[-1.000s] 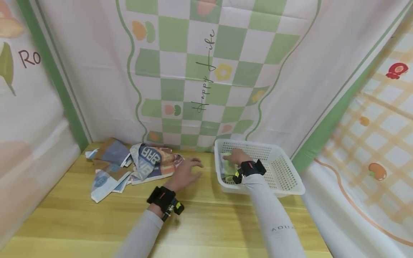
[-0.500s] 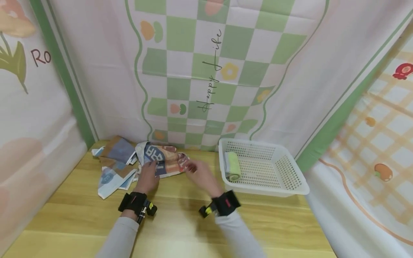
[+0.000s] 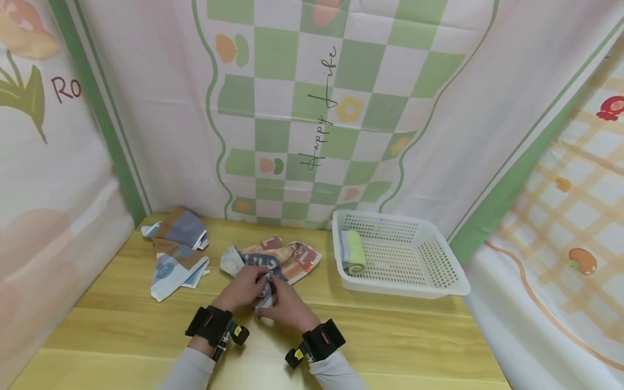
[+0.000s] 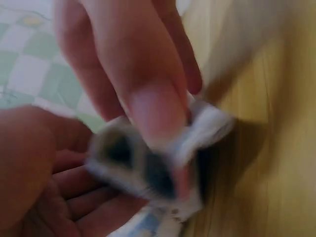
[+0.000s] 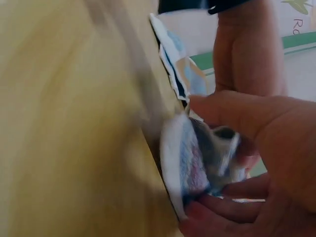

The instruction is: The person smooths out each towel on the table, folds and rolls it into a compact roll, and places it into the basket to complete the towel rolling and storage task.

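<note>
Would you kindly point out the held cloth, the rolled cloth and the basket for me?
Held cloth (image 3: 287, 264): head view, on its orange printed part.
Rolled cloth (image 3: 358, 252): head view, on its green side.
Basket (image 3: 397, 264): head view, on its bare floor.

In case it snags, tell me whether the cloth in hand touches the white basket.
Apart: the head view shows bare wooden tabletop between the cloth and the white basket.

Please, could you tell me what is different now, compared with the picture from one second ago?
The right hand has left the white basket; it and the left hand now grip the printed cloth at its near side. That cloth has moved right and toward the person, apart from the cloth pile. The pile, the basket and the rolled green cloth inside stayed in place.
</note>
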Available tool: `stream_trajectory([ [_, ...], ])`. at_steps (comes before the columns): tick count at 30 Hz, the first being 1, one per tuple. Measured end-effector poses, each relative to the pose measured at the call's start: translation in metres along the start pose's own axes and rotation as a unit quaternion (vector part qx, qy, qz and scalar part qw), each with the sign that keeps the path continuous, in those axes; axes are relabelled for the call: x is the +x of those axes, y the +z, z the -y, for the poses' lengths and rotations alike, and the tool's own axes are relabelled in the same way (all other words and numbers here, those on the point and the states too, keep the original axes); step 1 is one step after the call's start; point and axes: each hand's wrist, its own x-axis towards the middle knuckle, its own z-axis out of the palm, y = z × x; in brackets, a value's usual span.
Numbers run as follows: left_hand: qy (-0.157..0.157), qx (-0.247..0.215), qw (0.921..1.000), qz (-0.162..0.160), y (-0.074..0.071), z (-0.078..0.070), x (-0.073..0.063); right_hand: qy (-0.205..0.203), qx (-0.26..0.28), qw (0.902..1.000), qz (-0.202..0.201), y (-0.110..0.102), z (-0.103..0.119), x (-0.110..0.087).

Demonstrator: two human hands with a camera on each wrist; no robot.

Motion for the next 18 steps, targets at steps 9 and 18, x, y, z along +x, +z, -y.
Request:
stream_trajectory([
  [9,0.057,-0.063,0.9948,0.056,0.012,-0.017,-0.023,0.006,-0.057,0.9965,-0.060,-0.008,-0.013,-0.016],
  [18,0.032,0.032,0.9984,-0.035,0.019,-0.017,-0.044,0.034,-0.013,0.9955,-0.087,-0.030,-0.010,-0.033],
])
